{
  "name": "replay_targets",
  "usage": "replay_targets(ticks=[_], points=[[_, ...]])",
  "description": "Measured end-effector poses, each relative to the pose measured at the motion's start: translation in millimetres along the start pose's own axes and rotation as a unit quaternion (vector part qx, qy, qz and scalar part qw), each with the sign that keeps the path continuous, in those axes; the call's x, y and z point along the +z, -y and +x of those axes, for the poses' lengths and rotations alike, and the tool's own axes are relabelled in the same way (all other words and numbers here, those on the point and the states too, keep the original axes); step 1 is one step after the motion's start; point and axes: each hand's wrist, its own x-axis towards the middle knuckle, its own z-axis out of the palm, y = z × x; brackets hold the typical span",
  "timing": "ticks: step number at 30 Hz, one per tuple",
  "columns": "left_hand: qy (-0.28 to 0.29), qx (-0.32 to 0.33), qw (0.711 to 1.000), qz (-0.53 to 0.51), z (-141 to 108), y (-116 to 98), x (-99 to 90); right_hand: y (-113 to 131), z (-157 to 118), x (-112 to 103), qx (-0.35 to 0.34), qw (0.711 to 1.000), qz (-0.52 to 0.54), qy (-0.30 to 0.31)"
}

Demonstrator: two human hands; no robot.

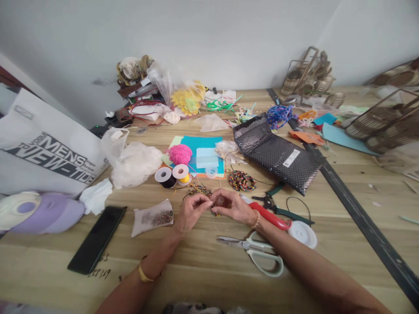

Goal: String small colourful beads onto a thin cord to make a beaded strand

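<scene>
Over the middle of the table, my left hand (pixel 191 211) and my right hand (pixel 233 206) meet with their fingertips pinched together. Multicoloured beads of a bead string (pixel 215 213) show just under the fingers; its thin cord is barely visible. Behind the hands lies a heap of loose beads (pixel 200 189). A coil of strung beads (pixel 242 180) rests beyond my right hand. Left of my left hand is a small white pouch of beads (pixel 153 217). Scissors with pale handles (pixel 253 250) lie beside my right forearm, near red-handled pliers (pixel 270 214).
Black thread (pixel 165 178) and yellow thread (pixel 182 174) spools stand by pink yarn (pixel 180 154). A phone (pixel 97 240) lies left, a black bubble mailer (pixel 278 152) right. A white tape roll (pixel 302 234) sits by my right forearm. Wicker baskets (pixel 307 76) stand at the back.
</scene>
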Motion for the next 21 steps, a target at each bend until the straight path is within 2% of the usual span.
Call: replay_targets(ticks=[6,12,17,21], points=[[-0.022,0.038,0.999,0.026,-4.0,-3.9,1.7,-0.1,1.1,0.2,0.008,0.999,0.031,-0.007],[-0.027,0.046,0.998,0.026,-5.9,-6.2,4.4,0.4,2.4,-1.2,0.019,0.996,0.088,-0.005],[-0.042,0.059,0.996,0.049,-3.2,0.4,2.9,1.2,3.8,-8.0,0.019,0.993,0.107,-0.047],[-0.042,0.125,0.983,0.128,0.7,10.5,1.2,-2.2,6.7,-17.1,0.021,0.989,0.102,-0.108]])
